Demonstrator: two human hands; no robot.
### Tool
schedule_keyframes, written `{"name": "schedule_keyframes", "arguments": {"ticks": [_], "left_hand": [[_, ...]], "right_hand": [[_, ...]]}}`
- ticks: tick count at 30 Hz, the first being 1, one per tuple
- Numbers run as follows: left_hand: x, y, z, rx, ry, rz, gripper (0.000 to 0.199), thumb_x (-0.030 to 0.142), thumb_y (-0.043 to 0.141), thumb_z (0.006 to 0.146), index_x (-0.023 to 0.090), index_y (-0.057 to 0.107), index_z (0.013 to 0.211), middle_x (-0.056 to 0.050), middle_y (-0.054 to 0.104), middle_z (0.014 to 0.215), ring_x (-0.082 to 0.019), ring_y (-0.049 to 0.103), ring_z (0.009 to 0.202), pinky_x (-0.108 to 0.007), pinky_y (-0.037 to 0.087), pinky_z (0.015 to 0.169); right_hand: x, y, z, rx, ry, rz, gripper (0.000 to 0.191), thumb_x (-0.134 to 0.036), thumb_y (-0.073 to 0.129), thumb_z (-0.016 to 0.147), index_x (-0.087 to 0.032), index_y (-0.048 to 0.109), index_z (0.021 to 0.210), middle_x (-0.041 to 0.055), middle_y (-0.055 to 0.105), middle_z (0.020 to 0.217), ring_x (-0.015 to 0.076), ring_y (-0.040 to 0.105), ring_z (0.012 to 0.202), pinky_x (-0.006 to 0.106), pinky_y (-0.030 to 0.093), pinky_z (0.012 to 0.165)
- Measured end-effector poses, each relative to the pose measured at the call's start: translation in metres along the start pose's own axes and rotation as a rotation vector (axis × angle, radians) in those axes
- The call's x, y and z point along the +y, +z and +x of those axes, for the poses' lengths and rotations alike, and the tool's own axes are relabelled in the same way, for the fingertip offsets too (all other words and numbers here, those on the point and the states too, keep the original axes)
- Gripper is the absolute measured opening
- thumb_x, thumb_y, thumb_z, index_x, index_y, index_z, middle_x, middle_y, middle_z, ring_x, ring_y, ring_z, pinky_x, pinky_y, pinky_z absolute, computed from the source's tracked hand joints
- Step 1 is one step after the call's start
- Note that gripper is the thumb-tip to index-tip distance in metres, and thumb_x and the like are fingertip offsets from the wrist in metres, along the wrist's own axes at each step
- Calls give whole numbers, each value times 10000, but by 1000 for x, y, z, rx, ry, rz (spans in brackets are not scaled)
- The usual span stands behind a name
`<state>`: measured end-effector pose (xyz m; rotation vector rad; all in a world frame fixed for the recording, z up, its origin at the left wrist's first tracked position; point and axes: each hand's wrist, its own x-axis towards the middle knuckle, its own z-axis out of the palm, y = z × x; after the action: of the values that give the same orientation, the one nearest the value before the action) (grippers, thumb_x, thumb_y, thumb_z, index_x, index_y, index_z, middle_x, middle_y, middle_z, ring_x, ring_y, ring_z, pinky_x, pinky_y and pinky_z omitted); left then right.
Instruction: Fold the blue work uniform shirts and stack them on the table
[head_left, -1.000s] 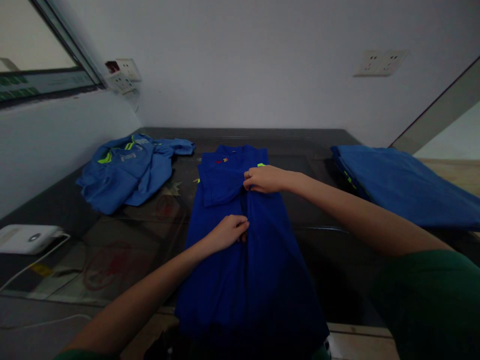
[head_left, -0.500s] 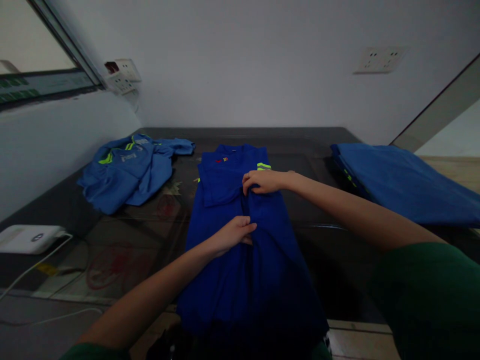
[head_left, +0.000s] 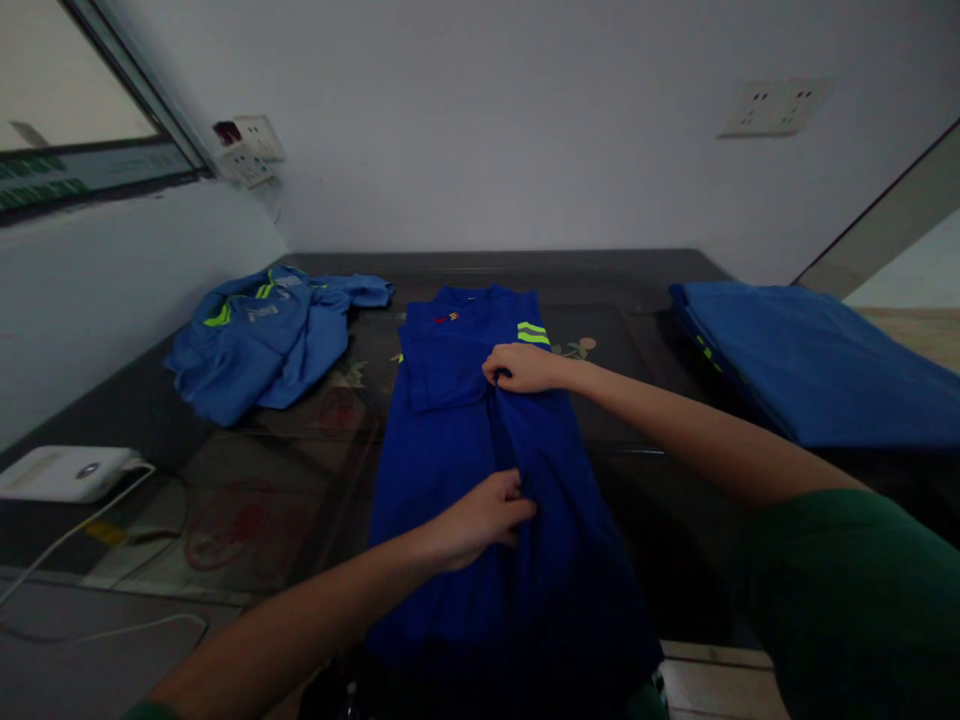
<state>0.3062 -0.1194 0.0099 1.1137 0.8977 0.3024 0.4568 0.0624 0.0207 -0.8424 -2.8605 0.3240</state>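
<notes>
A dark blue garment (head_left: 442,450) with a collar, a small red and yellow emblem and a yellow-green striped sleeve lies lengthwise on the dark table, its lower end reaching past the front edge. Near the garment's middle, my right hand (head_left: 517,368) pinches the edge of the front opening. Lower down the same opening is my left hand (head_left: 484,515), its fingers closed on the cloth edge; some of its fingertips are hidden in the fold.
A crumpled lighter blue garment (head_left: 262,345) lies at the left. Folded blue cloth (head_left: 832,365) rests at the right. A white device (head_left: 71,474) with a cable is at the left front; a wall stands behind the table (head_left: 487,262).
My left hand has slid down along the opening, toward the front edge. My right hand stays near the same spot, and more of the striped sleeve shows. The view has shifted slightly.
</notes>
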Motion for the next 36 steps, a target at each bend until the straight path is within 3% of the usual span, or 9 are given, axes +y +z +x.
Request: {"name": "schedule_keyframes", "arguments": {"ticks": [4, 7, 9, 11, 13, 17, 21, 27, 36], "left_hand": [[3, 13, -41, 2, 113, 662, 171, 295, 511, 849, 166, 611, 798, -9, 580, 651, -119, 496, 533, -234, 357, 516], [21, -10, -46, 69, 262, 961, 336, 380, 483, 899, 186, 613, 658, -6, 573, 578, -129, 516, 522, -250, 381, 558], [33, -41, -24, 215, 352, 979, 313, 330, 458, 916, 186, 637, 704, -7, 615, 628, -140, 569, 585, -253, 429, 619], [38, -75, 10, 491, 537, 995, 168, 201, 503, 868, 182, 658, 933, -37, 669, 889, -172, 616, 822, -295, 468, 783], [34, -103, 45, 611, 623, 1033, 289, 121, 542, 811, 153, 622, 1086, -88, 631, 1079, -208, 579, 1021, -350, 461, 903], [14, -124, 78, 560, 664, 1107, 339, 95, 551, 804, 109, 614, 1136, -131, 599, 1142, -228, 547, 1091, -399, 441, 983], [4, -125, 72, 506, 728, 1177, 364, 103, 515, 838, 150, 612, 1187, -121, 571, 1207, -230, 522, 1131, -423, 436, 995], [8, -130, 64, 404, 759, 1370, 318, 136, 498, 870, 160, 645, 1152, -135, 533, 1254, -247, 494, 1174, -432, 426, 1014], [11, -134, 57, 339, 741, 1414, 258, 163, 452, 904, 173, 660, 1057, -84, 643, 1095, -197, 584, 1039, -342, 482, 916]], "right_hand": [[4, 11, -6, 55, -9, 136, 185, -73, 465, 741, -159, 617, 803, 48, 631, 832, 172, 521, 810, 282, 376, 757], [7, 15, -10, 105, -17, 231, 184, -79, 461, 745, -159, 598, 839, 51, 626, 868, 174, 517, 822, 294, 379, 777], [8, 17, -12, 134, -14, 274, 194, -76, 459, 743, -165, 589, 857, 48, 625, 885, 178, 518, 837, 306, 383, 795], [7, 18, -14, 159, -6, 299, 188, -81, 463, 746, -173, 580, 860, 44, 625, 890, 184, 518, 850, 321, 389, 812], [6, 18, -16, 185, -3, 309, 168, -94, 466, 762, -182, 572, 859, 42, 621, 887, 191, 520, 861, 337, 395, 829], [5, 19, -20, 250, -27, 337, 142, -117, 454, 801, -178, 566, 863, 55, 609, 911, 191, 531, 896, 353, 401, 869], [4, 21, -20, 263, -13, 414, 158, -95, 454, 795, -169, 573, 867, 52, 619, 920, 176, 552, 890, 338, 414, 858], [2, 27, -14, 220, 37, 533, 130, -123, 494, 849, -162, 605, 905, 45, 660, 935, 163, 589, 891, 319, 434, 845], [-1, 43, -6, 222, 117, 298, 111, -123, 559, 854, -171, 604, 943, 43, 649, 926, 173, 565, 882, 306, 392, 821]]}}
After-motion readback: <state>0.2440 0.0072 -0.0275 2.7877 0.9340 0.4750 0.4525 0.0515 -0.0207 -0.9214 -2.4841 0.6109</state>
